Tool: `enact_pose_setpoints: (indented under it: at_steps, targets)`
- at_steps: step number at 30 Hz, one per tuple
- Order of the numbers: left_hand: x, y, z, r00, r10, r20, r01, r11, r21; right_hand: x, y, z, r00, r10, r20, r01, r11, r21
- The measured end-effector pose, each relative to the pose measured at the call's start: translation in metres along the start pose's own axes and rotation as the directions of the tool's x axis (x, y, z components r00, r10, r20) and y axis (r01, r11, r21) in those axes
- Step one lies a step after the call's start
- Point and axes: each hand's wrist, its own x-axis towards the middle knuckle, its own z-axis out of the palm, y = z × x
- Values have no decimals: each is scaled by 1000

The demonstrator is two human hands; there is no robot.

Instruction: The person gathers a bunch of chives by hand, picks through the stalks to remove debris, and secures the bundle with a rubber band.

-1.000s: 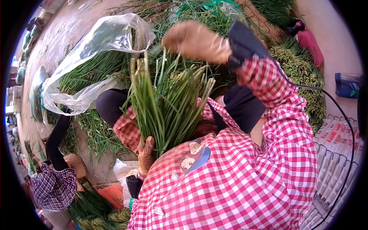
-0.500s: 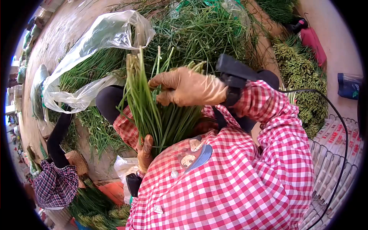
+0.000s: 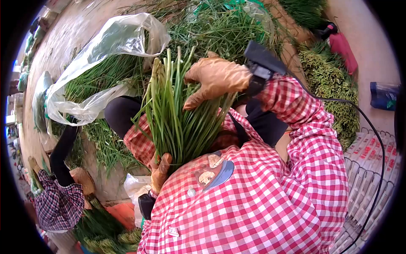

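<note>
Bunch (image 3: 173,127) of green stalks in hand above a littered floor (image 3: 82,36)

The bunch stands roughly upright before the wearer's checked shirt (image 3: 253,190), pale stalk ends at the top; the left hand (image 3: 160,169), in a tan glove, is closed around its lower part, thumb on the near side; the right hand (image 3: 220,76), gloved alike, is beside the upper stalks, thumb and fingers parted and not clenched, though whether the fingertips touch the stalks cannot be told.

The floor is pale brown and dusty, scattered with green scraps; a thick heap of loose greens (image 3: 224,31) spreads over it beyond the bunch; a clear plastic bag (image 3: 139,36) gapes to the left, more greens showing between its edges; stacked bundles (image 3: 327,80) lie to the right, near a red bag (image 3: 343,53); a blue bag (image 3: 382,96) rests at the far right; below it are pale, wire-handled packs (image 3: 374,158), with a black cable (image 3: 370,114) curving across; at the lower left a second person (image 3: 59,205) in a checked head covering sits near further bundles (image 3: 101,228).
</note>
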Motion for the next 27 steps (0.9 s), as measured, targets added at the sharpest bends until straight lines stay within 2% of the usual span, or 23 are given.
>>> enact_pose_setpoints:
  at_steps: [1, 2, 3, 5, 7, 8, 9, 11, 13, 14, 15, 17, 18, 19, 20, 21, 22, 23, 25, 27]
  targets:
    - [1, 2, 2, 1000, 18, -18, -18, 999, -37, 6, -1, 3, 999, -20, 25, 21, 1000, -8]
    - [2, 4, 3, 999, 35, -35, -38, 997, -74, 6, -4, 1, 1000, 22, -19, -19, 991, 132]
    - [3, 6, 5, 997, 53, -53, -58, 992, -109, 7, -1, 2, 999, -12, -45, 20, 981, 195]
    - [7, 12, 6, 960, -281, -6, 255, 879, -403, 5, 3, 14, 986, -66, -152, 98, 972, 216]
    - [12, 24, 9, 907, -412, 91, 391, 741, -546, 7, 5, 15, 988, -108, -109, 119, 988, 94]
    - [16, 32, 13, 914, -389, 117, 383, 731, -565, 9, 4, 14, 987, -134, -90, 137, 990, 28]
    - [18, 37, 14, 921, -365, 137, 373, 723, -582, 8, 3, 12, 992, -123, 2, 123, 991, 44]
    - [24, 38, 9, 890, -407, 207, 445, 674, -589, 0, 5, 9, 977, -105, 188, 93, 993, 70]
    - [24, 51, 16, 918, -359, 168, 386, 714, -584, 5, 17, 18, 940, -242, 240, 225, 969, 100]
    - [21, 47, 15, 928, -357, 106, 362, 799, -480, 4, 15, 21, 947, -235, 219, 193, 961, 199]
    - [22, 50, 16, 912, -397, 99, 390, 771, -503, 1, 14, 24, 955, -221, 197, 157, 942, 297]
    - [29, 59, 22, 875, -474, 100, 446, 708, -547, -3, 12, 31, 984, -172, 46, 166, 980, 107]
    - [35, 58, 21, 881, -461, 111, 446, 728, -520, -5, 10, 37, 988, -152, -29, 153, 988, 11]
    - [20, 9, 9, 891, -422, 170, 442, 719, -537, -7, 7, 44, 993, -96, -68, 95, 995, -20]
    - [5, -40, -2, 896, -380, 227, 440, 707, -553, -3, 16, 47, 994, -108, -23, 106, 989, -100]
    - [-4, -53, -4, 899, -404, 166, 429, 744, -512, 1, 24, 48, 993, -117, 24, 120, 977, -175]
    - [-13, -67, -5, 898, -426, 105, 423, 777, -466, -4, -2, 41, 970, 233, 64, -230, 972, -44]
    - [1, -66, -20, 830, -557, 4, 444, 657, -609, -4, 10, 43, 998, 11, 61, 0, 985, -175]
    - [-3, -87, -28, 863, -503, -46, 387, 717, -581, -4, 12, 43, 989, 122, 81, -115, 990, -85]
    - [-14, -107, -32, 914, -402, -53, 316, 787, -530, 0, 24, 49, 994, 103, 40, -99, 990, -102]
